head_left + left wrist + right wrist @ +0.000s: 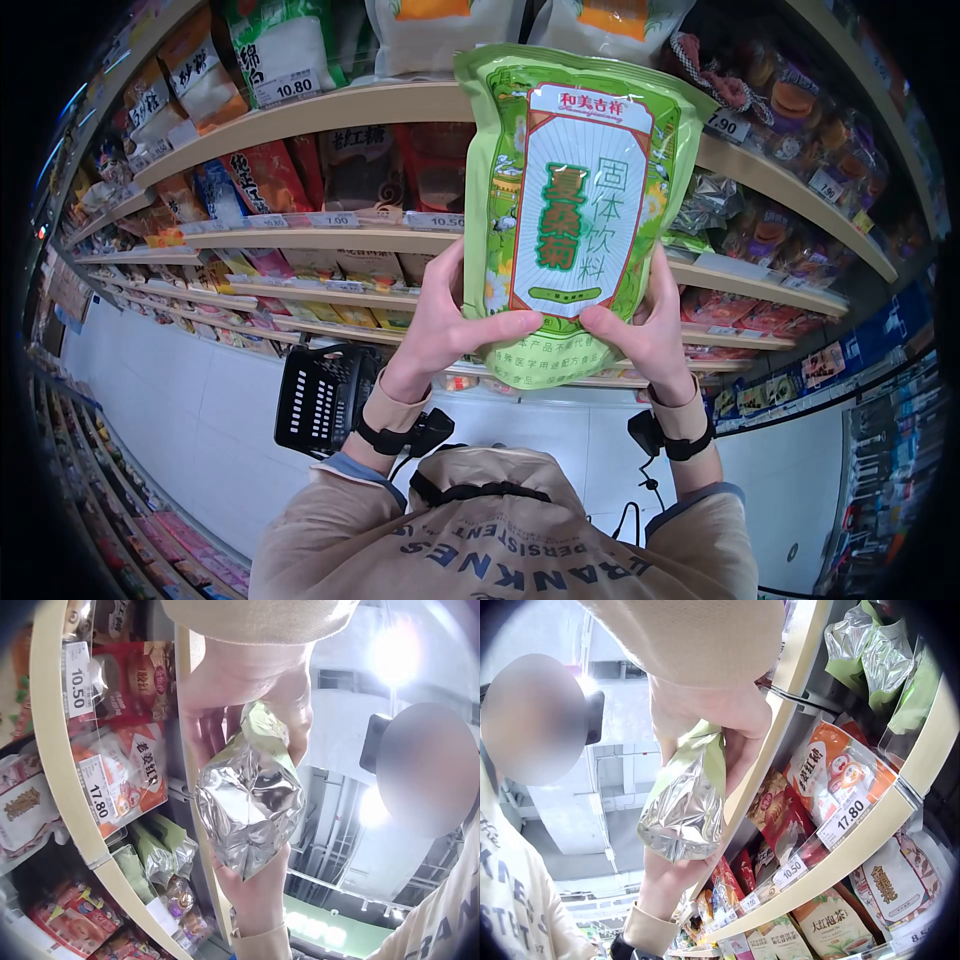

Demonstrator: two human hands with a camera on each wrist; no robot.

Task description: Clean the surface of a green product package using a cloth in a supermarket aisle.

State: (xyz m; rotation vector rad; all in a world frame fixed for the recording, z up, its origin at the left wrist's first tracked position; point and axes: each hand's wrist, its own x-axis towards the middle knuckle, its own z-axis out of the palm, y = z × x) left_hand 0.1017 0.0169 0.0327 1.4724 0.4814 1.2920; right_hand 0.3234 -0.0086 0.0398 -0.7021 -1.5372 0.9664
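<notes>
Gripping the green pouch (575, 200) low on its left edge with the left hand (440, 330), laying the thumb across the printed front and curling the fingers round behind. Clamping the opposite lower edge with the right hand (645, 335) in the same manner, thumb in front, fingers behind.

Holding the pouch upright between both hands, turning its label toward the head camera, in front of the shelves (330, 105) and apparently apart from them. Showing a crumpled silver foil base in both wrist views, with no tear or opening seen.

Hanging a black basket (320, 395) just beside the left forearm, possibly from the arm itself; not confirming this, losing sight of the handle behind the wrist.

Judging progress as partway: having the pouch off the shelf and fully in hand, presenting its label as if for checking. Not placing it in the basket, nor resting it on any shelf.

Noting packaged goods crowding every shelf, with price tags (285, 88) clipped along the front rails.
</notes>
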